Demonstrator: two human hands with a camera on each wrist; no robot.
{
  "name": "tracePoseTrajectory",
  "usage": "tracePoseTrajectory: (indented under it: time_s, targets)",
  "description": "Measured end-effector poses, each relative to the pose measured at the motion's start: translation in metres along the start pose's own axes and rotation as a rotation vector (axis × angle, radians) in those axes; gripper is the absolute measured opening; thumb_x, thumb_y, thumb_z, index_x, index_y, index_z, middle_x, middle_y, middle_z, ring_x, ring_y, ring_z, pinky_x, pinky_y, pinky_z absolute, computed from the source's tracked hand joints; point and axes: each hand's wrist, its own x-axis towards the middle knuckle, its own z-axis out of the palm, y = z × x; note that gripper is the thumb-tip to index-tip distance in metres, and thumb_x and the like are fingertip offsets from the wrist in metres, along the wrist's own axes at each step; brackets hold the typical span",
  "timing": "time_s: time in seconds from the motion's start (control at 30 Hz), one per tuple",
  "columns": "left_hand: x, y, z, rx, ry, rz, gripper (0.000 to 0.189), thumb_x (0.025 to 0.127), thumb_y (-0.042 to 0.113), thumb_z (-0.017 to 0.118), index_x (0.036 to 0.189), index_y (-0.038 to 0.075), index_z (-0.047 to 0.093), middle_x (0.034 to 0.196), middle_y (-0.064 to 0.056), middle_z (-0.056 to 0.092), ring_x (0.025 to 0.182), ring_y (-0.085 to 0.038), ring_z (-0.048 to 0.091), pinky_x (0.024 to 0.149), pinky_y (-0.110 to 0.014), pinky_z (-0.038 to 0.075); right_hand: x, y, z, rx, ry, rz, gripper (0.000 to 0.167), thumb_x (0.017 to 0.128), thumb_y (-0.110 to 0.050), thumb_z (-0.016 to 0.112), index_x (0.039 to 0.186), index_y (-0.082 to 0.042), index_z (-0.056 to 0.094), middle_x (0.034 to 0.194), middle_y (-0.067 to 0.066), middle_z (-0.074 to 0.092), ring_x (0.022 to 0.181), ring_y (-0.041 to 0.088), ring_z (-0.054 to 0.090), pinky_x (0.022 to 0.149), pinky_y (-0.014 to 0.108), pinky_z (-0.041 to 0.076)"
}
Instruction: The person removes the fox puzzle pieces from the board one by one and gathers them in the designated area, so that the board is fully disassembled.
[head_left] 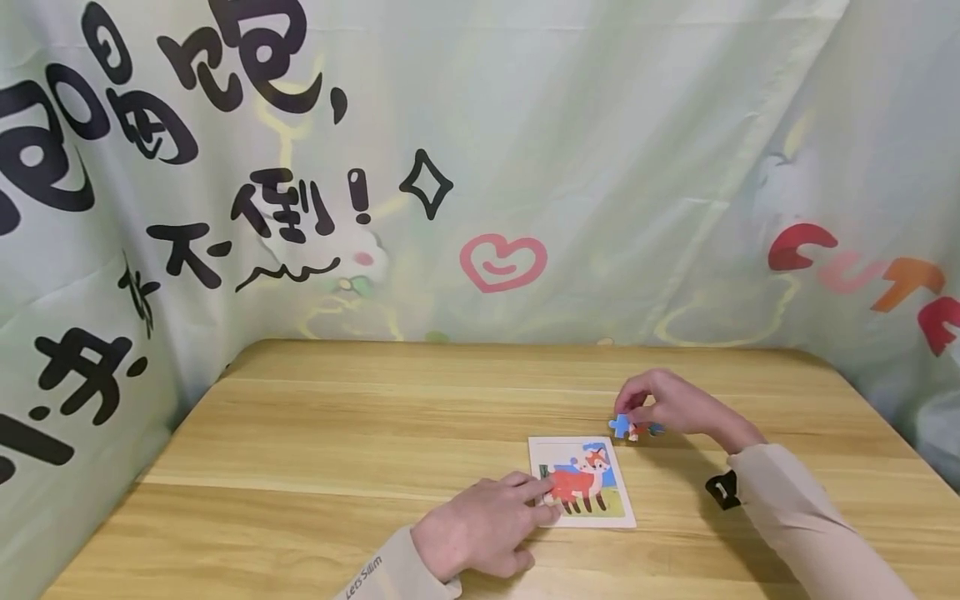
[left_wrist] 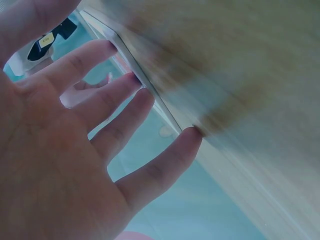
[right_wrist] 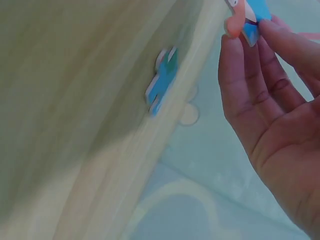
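A square jigsaw board (head_left: 626,521) with a white border lies on the table, partly filled with a picture of a red fox. My left hand (head_left: 483,525) rests at its left side, fingers spread and fairly straight; in the left wrist view, fingertips (left_wrist: 145,95) touch the board's edge. Beyond the board's top right corner, my right hand (head_left: 667,404) pinches a blue, orange and white jigsaw piece (right_wrist: 245,17) between thumb and fingers. Below that hand, a loose blue jigsaw piece with a green patch (right_wrist: 164,82) lies on the wood.
The wooden table (head_left: 337,442) reaches back to a printed curtain (head_left: 600,167) that hangs on the far side and both flanks. A small black object (head_left: 722,490) shows beside the right sleeve (head_left: 802,508).
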Motion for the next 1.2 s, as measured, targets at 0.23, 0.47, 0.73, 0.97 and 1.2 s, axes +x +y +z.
tracePoseTrajectory:
  time_s: [0.23, 0.47, 0.73, 0.97, 1.2]
  targets:
    - [0.000, 0.000, 0.000, 0.018, 0.004, 0.001, 0.060, 0.093, 0.042, 0.070, 0.150, 0.031, 0.052, 0.160, 0.002, 0.036, 0.141, -0.013, 0.039, 0.101, -0.032, 0.048, -0.009, 0.006, -0.008, 0.021, -0.005, 0.039, 0.013, 0.090, 0.010, 0.068, 0.091, -0.001, 0.074, 0.088, 0.003, 0.071, 0.068, 0.015, 0.066, 0.061, 0.031, 0.058]
    - [0.000, 0.001, 0.000, 0.013, 0.003, -0.005, 0.060, 0.093, 0.043, 0.070, 0.150, 0.032, 0.052, 0.161, 0.003, 0.036, 0.141, -0.013, 0.039, 0.100, -0.034, 0.050, -0.017, 0.009, -0.016, -0.015, 0.009, 0.050, 0.013, 0.089, 0.012, 0.066, 0.091, 0.002, 0.074, 0.088, 0.002, 0.070, 0.068, 0.012, 0.064, 0.060, 0.031, 0.057]
    - [-0.001, 0.000, 0.001, 0.013, 0.020, 0.005, 0.057, 0.093, 0.042, 0.071, 0.147, 0.031, 0.055, 0.160, 0.002, 0.038, 0.139, -0.013, 0.041, 0.100, -0.031, 0.049, -0.027, 0.016, -0.024, -0.097, 0.024, 0.071, 0.014, 0.087, 0.012, 0.068, 0.090, 0.001, 0.075, 0.085, -0.002, 0.069, 0.066, 0.008, 0.059, 0.058, 0.027, 0.054]
    - [0.001, 0.000, 0.001, 0.006, 0.008, 0.010, 0.059, 0.093, 0.043, 0.070, 0.149, 0.031, 0.053, 0.160, 0.001, 0.036, 0.140, -0.014, 0.040, 0.100, -0.032, 0.049, -0.034, 0.026, -0.029, -0.135, 0.021, 0.085, 0.014, 0.087, 0.013, 0.068, 0.088, 0.000, 0.075, 0.084, -0.001, 0.070, 0.065, 0.007, 0.059, 0.057, 0.027, 0.053]
    - [0.001, 0.000, 0.002, 0.018, 0.026, 0.016, 0.058, 0.093, 0.042, 0.070, 0.148, 0.031, 0.055, 0.159, 0.001, 0.038, 0.139, -0.014, 0.041, 0.100, -0.032, 0.049, -0.040, 0.037, -0.033, -0.162, 0.017, 0.078, 0.016, 0.085, 0.014, 0.069, 0.086, -0.001, 0.075, 0.083, 0.000, 0.071, 0.064, 0.005, 0.059, 0.058, 0.026, 0.053]
